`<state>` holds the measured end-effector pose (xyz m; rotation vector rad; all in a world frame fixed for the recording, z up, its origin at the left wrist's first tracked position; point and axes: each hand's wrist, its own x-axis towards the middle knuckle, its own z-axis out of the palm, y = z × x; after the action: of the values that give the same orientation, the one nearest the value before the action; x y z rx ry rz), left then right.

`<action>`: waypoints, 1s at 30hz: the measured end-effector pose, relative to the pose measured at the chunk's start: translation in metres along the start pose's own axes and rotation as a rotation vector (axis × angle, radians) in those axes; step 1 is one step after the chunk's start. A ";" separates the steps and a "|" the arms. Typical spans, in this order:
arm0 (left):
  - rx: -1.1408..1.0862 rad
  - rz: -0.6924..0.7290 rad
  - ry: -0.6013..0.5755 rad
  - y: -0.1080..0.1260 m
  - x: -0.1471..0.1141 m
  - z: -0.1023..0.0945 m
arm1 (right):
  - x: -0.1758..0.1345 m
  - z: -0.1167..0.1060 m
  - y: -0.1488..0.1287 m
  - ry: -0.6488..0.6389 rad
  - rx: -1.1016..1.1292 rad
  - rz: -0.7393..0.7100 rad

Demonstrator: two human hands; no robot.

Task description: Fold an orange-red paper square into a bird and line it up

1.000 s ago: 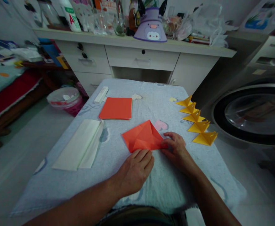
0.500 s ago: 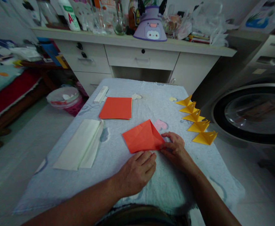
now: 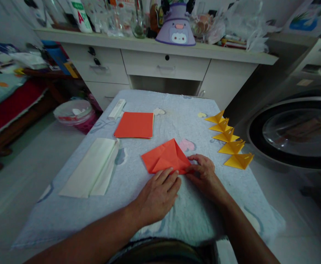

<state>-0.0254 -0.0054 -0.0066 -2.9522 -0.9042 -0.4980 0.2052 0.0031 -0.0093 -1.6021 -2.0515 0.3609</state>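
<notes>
A partly folded sheet of red origami paper (image 3: 166, 157) lies on the cloth-covered table in front of me, its top corner pointing away. My left hand (image 3: 160, 194) rests flat with fingers stretched out, the fingertips on the paper's near edge. At the paper's right corner, my right hand (image 3: 203, 176) pinches the edge between thumb and fingers. Beyond it sits a stack of square red paper (image 3: 134, 125). Several folded yellow paper shapes (image 3: 232, 147) stand in a row along the table's right side.
White folded tissue paper (image 3: 90, 168) lies at the left, with a narrow white box (image 3: 117, 109) behind it. A washing machine (image 3: 295, 134) stands right of the table. Drawers under a cluttered counter (image 3: 149, 44) are at the back; a waste bin (image 3: 76, 115) is on the floor.
My left hand's fingers have moved forward onto the red paper's near edge, which now looks folded up a little. The right hand keeps its hold at the right corner.
</notes>
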 end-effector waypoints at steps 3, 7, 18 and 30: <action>-0.003 -0.016 -0.010 0.000 0.000 -0.001 | -0.001 -0.005 0.001 -0.003 0.062 0.062; -0.003 -0.015 0.002 0.000 0.000 -0.002 | -0.003 -0.009 0.005 0.035 0.116 0.118; 0.016 0.059 0.075 0.001 0.000 -0.006 | -0.007 -0.008 0.005 0.012 0.084 0.087; -0.327 -0.228 0.264 -0.024 0.009 -0.011 | -0.004 -0.010 0.003 0.002 0.142 0.137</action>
<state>-0.0349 0.0186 0.0048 -2.9590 -1.2340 -1.1147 0.2136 -0.0010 -0.0037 -1.6592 -1.8746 0.5417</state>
